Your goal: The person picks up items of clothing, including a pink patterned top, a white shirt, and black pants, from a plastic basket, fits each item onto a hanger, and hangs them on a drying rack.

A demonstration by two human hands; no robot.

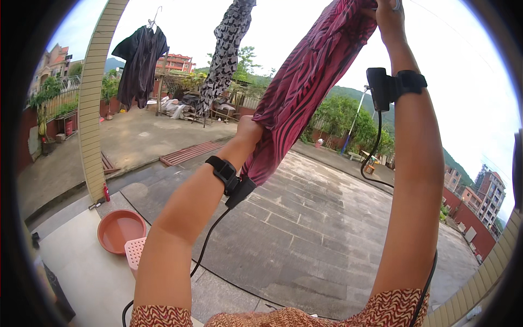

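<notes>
A long pink garment (305, 82) with black wavy stripes stretches diagonally across the upper middle; its exact kind does not show. My left hand (249, 131) is closed on its left edge, lower down, with the fingers mostly hidden by the cloth. Raised high at the top right, my right hand (388, 19) grips the garment's upper part, and the picture's upper edge cuts off some of this hand. A small bluish-white thing shows at its fingers, too little to name. To the left hangs a black-and-white patterned garment (227, 52), apart from both hands.
A dark shirt (140, 65) hangs on a hanger at the far left, near a tiled pillar (95, 103). A reddish basin (102, 235) and a pink perforated stool (134, 250) stand low at left. Cables run from both wrist straps. Beyond lies a paved yard (321, 218).
</notes>
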